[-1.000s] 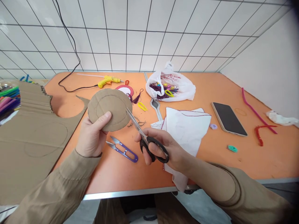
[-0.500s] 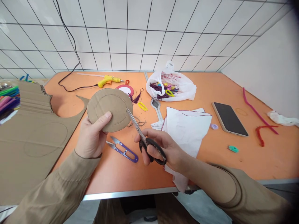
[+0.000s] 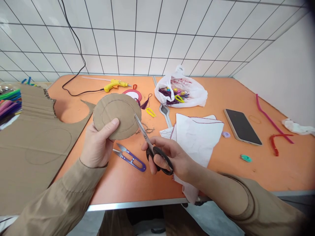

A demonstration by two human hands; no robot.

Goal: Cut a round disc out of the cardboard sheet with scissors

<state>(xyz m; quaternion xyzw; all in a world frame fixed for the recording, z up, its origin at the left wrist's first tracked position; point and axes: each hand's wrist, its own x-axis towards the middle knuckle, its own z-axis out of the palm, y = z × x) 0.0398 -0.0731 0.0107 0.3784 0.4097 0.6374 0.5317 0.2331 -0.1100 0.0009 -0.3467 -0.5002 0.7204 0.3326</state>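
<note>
My left hand pinches a round cardboard disc by its lower edge, thumb on top. A smaller circle is drawn on the disc's face. My right hand has its fingers in the black handles of a pair of scissors. The scissor tips lie over the disc's right part, near the drawn line; whether they pierce the card I cannot tell. Below the disc, purple thread snips rest on the orange table. Under my right forearm is a white cloth with dark red stitching.
A large cardboard sheet covers the left side. Toward the back lie a yellow glue gun, a purple tassel and a white plastic bag of craft bits. A phone and pipe cleaners lie at the right.
Very little differs. The view has shifted slightly, and the scissor handles look a touch closer together. The disc and both hands keep nearly the same pose.
</note>
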